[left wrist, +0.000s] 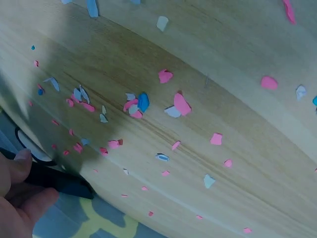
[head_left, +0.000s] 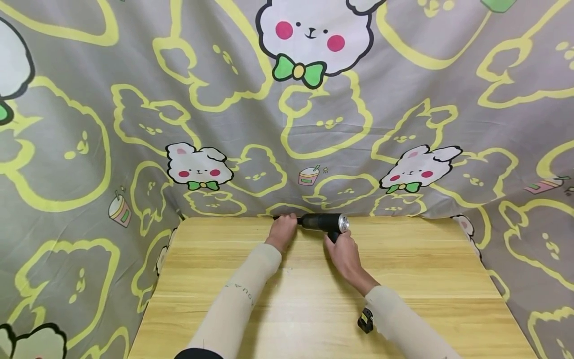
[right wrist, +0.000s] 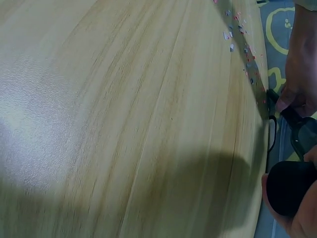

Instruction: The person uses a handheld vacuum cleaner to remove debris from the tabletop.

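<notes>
A black handheld vacuum cleaner [head_left: 320, 222] with a silver end cap lies across the far edge of the table in the head view. My right hand [head_left: 345, 255] grips its handle from below. At the other end my left hand [head_left: 282, 232] holds the narrow nozzle [left wrist: 62, 181] between thumb and fingers. Pink, white and blue paper scraps [left wrist: 182, 103] are scattered over the wood beside the nozzle in the left wrist view. The handle's rounded black base [right wrist: 289, 188] shows large in the right wrist view, with the right hand's fingers around it.
The wooden table [head_left: 314, 319] reaches back to a grey patterned curtain [head_left: 332, 134], which hangs behind it and on both sides. A black band with a small device [head_left: 365, 320] sits at the right sleeve. A dark cord loop [right wrist: 272, 134] hangs near the table's edge.
</notes>
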Action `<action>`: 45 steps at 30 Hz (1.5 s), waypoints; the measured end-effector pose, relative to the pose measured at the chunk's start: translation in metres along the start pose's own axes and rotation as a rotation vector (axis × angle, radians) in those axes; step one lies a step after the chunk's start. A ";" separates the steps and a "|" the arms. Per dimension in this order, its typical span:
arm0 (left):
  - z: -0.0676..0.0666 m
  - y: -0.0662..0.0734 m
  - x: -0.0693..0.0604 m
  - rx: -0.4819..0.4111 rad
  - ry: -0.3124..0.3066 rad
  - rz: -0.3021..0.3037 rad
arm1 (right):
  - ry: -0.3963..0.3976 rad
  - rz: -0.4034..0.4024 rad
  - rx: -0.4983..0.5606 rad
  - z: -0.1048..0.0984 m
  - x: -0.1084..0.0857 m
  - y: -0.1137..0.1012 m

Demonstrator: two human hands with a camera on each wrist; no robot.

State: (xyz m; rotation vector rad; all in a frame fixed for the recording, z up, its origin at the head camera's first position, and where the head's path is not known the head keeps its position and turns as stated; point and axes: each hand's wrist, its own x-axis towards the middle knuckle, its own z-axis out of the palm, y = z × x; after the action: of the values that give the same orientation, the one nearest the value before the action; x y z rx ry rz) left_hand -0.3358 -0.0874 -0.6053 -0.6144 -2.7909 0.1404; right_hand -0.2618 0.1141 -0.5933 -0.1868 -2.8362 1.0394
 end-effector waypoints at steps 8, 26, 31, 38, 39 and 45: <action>-0.002 0.002 -0.002 0.028 -0.036 -0.027 | 0.006 -0.025 -0.027 -0.002 0.001 -0.001; -0.025 -0.056 0.010 -0.468 -0.235 -0.045 | -0.045 -0.265 -0.257 -0.032 0.032 -0.031; -0.028 -0.062 0.019 -0.452 -0.269 0.019 | -0.040 -0.294 -0.305 -0.038 0.038 -0.032; -0.035 -0.063 0.028 -0.475 -0.341 0.033 | -0.058 -0.313 -0.349 -0.048 0.044 -0.035; -0.035 -0.062 0.028 -0.483 -0.342 0.036 | -0.059 -0.315 -0.358 -0.049 0.045 -0.035; -0.034 -0.053 0.030 -0.498 -0.313 0.055 | -0.068 -0.306 -0.373 -0.059 0.046 -0.028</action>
State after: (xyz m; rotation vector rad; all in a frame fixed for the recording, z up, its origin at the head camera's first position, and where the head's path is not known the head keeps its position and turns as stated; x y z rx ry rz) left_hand -0.3728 -0.1210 -0.5568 -0.8421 -3.1282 -0.5068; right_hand -0.3004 0.1377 -0.5274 0.2503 -2.9655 0.4623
